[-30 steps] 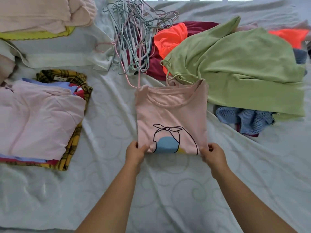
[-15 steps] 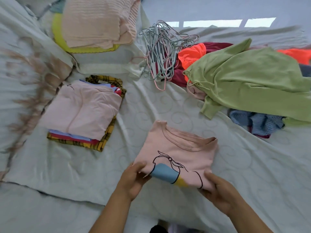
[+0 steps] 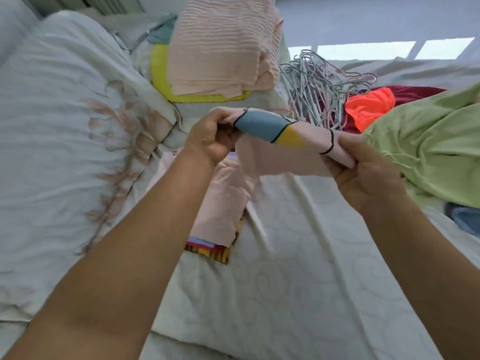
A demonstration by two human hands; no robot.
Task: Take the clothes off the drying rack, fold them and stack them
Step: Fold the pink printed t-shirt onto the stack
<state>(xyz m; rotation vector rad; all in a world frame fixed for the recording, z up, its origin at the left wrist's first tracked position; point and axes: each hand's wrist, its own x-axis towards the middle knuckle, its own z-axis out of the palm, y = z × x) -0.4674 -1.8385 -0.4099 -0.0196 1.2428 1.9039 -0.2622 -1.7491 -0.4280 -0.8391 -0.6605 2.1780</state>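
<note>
Both ends of the folded pink tee (image 3: 306,141) are pinched: your left hand (image 3: 210,136) grips one, your right hand (image 3: 363,172) the other. It hangs midair, long axis left-right. The folded stack (image 3: 223,203) lies below, nearer your left; lower it there.

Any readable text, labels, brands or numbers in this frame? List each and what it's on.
None readable. The pink T-shirt, gripped by the left hand and right hand, bears only a blue, yellow and black-outline drawing, no letters. No tag shows on the folded stack.
</note>
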